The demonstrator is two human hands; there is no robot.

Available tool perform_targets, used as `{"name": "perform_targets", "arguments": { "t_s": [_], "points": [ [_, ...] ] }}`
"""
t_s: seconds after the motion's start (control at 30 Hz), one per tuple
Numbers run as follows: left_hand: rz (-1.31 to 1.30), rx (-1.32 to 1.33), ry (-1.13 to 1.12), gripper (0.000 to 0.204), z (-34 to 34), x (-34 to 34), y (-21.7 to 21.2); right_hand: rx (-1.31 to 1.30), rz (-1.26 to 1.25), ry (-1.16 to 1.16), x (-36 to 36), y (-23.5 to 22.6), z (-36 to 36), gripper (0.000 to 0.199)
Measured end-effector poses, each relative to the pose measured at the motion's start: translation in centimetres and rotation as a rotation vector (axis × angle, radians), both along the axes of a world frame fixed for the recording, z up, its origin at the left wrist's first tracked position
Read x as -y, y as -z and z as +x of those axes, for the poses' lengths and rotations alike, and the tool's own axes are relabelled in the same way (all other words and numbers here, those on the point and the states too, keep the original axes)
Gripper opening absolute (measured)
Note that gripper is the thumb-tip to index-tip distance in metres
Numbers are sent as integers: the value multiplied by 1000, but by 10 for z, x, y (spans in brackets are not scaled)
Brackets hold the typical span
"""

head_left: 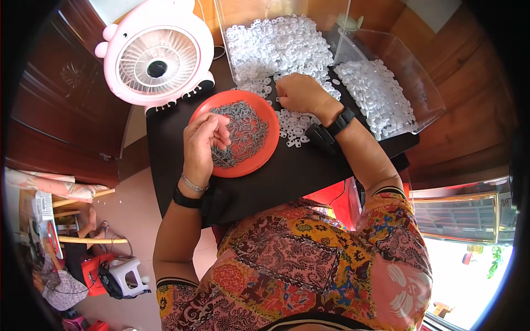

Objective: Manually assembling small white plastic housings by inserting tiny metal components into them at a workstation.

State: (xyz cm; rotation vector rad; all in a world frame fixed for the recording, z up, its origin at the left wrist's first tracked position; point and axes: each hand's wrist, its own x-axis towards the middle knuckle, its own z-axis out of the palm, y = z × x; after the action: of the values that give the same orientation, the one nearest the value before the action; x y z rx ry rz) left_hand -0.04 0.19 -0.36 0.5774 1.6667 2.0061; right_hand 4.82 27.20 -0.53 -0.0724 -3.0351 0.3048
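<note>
An orange plate (259, 163) on the black table holds a heap of small grey metal pieces (245, 129). My left hand (203, 144) hovers over the plate's left side, fingertips pinched on a thin grey piece. My right hand (301, 94) rests knuckles-up on a loose pile of small white plastic parts (295, 124) just right of the plate, fingers curled into the pile. What it holds is hidden. Both wrists carry black bands.
A pink round fan (157, 55) stands at the table's back left. Two clear plastic bins of white parts sit behind: one at centre back (276, 41), one tipped at right (381, 94). The black table's front edge (287, 193) is near my body. Another person sits at lower left (55, 284).
</note>
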Motion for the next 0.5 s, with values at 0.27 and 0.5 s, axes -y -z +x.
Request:
{"name": "perform_targets", "arguments": {
  "t_s": [0.27,0.5],
  "points": [
    [-82,-33,32,28,-1,1,-2,-36,-369,-1,6,-21,7,15],
    [-116,-65,114,26,3,-4,-1,43,-872,-281,69,-43,8,12]
  ]
}}
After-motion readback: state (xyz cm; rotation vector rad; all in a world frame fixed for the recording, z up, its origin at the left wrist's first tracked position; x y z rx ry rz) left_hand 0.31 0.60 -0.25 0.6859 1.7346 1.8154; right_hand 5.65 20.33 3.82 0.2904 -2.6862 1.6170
